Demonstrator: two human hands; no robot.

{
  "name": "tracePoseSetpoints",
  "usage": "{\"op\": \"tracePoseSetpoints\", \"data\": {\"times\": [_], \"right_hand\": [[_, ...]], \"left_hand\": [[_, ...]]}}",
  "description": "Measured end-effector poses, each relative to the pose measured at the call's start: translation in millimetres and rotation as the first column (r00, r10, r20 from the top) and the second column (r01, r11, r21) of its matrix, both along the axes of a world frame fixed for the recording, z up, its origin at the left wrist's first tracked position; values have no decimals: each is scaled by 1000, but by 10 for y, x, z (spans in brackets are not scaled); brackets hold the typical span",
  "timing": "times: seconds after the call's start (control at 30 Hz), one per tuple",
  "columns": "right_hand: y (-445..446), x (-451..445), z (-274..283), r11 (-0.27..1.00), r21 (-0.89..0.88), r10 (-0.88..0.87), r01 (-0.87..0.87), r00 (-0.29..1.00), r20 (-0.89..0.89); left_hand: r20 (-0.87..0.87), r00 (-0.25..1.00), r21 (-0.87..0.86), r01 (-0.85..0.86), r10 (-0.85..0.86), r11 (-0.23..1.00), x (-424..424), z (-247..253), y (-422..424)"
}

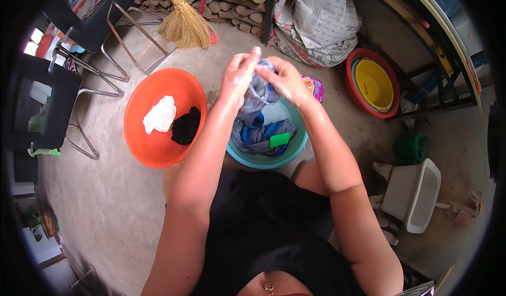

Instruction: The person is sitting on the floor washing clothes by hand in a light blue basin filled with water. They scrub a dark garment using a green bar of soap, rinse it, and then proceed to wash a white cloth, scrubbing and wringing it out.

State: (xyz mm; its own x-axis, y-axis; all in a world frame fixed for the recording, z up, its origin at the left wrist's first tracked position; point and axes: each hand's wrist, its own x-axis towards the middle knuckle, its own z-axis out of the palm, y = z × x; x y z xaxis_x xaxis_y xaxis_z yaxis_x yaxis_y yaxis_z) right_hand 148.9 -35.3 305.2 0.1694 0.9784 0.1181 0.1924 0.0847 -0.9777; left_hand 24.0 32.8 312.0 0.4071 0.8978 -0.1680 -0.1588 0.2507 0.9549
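Observation:
A bunched grey-blue striped cloth (259,94) hangs between my two hands, above a turquoise plastic basin (255,162). My left hand (237,76) grips it from the left, thumb up, with suds on the skin. From the right, my right hand (286,76) holds the same cloth, also wet. Inside the basin lies a wet striped garment (251,140) in grey and blue, with a green bar (279,139), perhaps soap, resting on it. Left of that, an orange plastic basin (136,146) holds a white cloth (160,115) and a black cloth (187,127).
Beyond the basins stand a straw broom (185,23), stacked firewood (237,3) and bulging woven sacks (324,19). A purple packet (314,86) lies behind the turquoise basin. At right are nested basins (373,84) and a white ceramic sink (409,197). Metal-legged chairs (85,94) line the left.

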Motion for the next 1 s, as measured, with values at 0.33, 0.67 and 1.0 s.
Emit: {"op": "tracePoseSetpoints", "data": {"times": [0.33, 0.67, 1.0], "right_hand": [[88, 77, 73, 956, -27, -262, 293, 808, -528], [203, -289, 70, 820, 193, -573, 539, 778, 258], [284, -118, -43, 791, 146, -609, 594, 741, 282]], "left_hand": [[115, 992, 144, 27, -44, 989, -55, -205, -65], [203, 975, -413, 6, 85, 911, 116, 27, -213], [230, 973, -393, 120, -29, 912, 222, -297, -256]]}}
